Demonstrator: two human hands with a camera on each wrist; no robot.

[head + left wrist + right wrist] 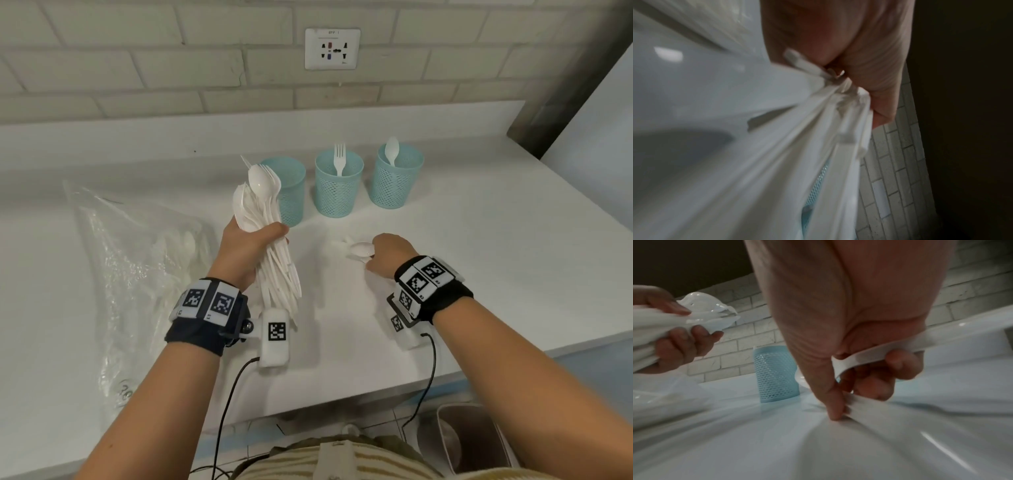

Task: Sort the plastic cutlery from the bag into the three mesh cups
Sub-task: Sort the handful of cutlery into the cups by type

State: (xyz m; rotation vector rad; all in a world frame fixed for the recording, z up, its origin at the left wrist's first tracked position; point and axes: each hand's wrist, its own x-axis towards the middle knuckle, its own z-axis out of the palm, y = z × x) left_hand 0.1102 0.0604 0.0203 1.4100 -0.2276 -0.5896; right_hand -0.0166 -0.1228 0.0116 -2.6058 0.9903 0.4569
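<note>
My left hand [251, 245] grips a thick bundle of white plastic cutlery [263, 219], spoon and fork heads up, in front of the left mesh cup [289, 186]. The same bundle [818, 129] fills the left wrist view. Three light-blue mesh cups stand in a row: the left one shows nothing inside, the middle cup [337, 192] holds a fork, the right cup [394, 185] holds a spoon. My right hand [383, 257] is low on the counter, holding a white spoon [363, 249]. In the right wrist view its fingers [869, 382] curl round white handles [863, 358].
A clear plastic bag [137, 260] with more white cutlery lies on the white counter [496, 257] at the left. A brick wall with a socket [332, 48] is behind the cups. A bin [469, 438] stands below the counter's front edge.
</note>
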